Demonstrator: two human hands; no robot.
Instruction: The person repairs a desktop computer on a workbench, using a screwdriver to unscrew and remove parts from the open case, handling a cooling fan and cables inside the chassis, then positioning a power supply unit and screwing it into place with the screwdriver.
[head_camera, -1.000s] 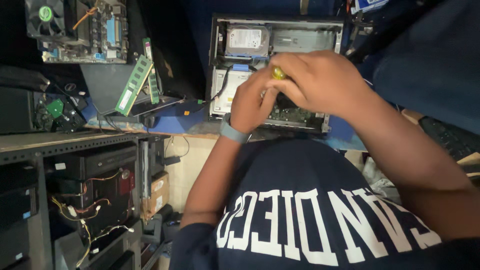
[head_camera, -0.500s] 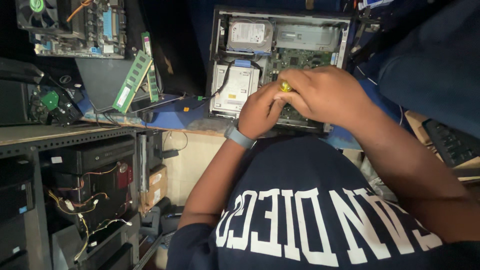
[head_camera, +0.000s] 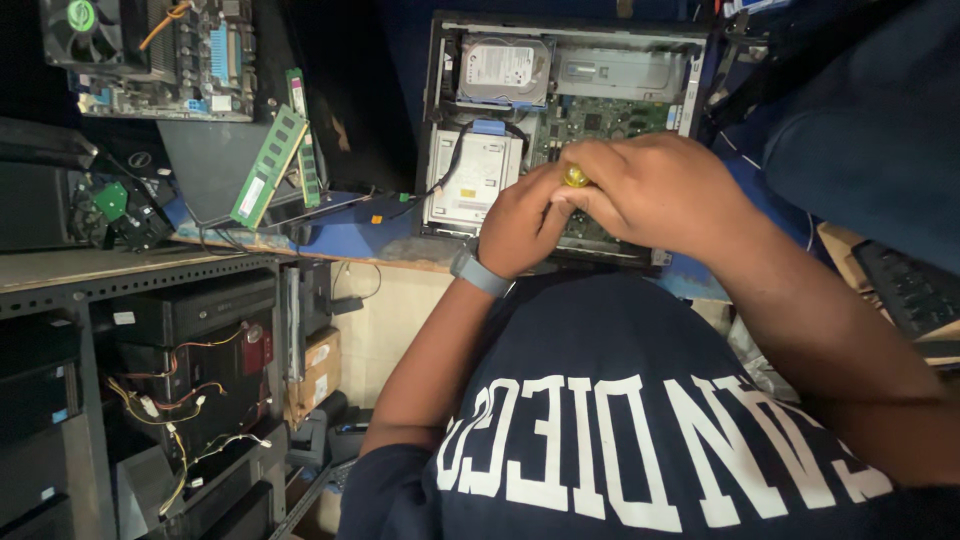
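Observation:
An open desktop computer case (head_camera: 436, 120) lies on a blue bench (head_camera: 340, 236), showing a hard drive (head_camera: 505, 72), a white drive box (head_camera: 470, 185) and a green circuit board (head_camera: 610, 118). Both my hands meet over the case's near half. My right hand (head_camera: 665, 190) is closed round a yellow-handled screwdriver (head_camera: 575, 176), of which only the handle's end shows. My left hand (head_camera: 520, 222), with a grey-blue wristband, curls against the same tool from the left. The tip and the part under it are hidden by my fingers.
Two green memory sticks (head_camera: 268, 168) lean left of the case, beside a bare motherboard with a fan (head_camera: 150, 50). A metal shelf (head_camera: 120, 272) below holds black computer units and loose wires (head_camera: 180, 390). A black keyboard (head_camera: 900, 290) sits at the right.
Both hands, still joined on the screwdriver, have slid toward the near edge of the case. More of the hard drive and circuit board shows above them.

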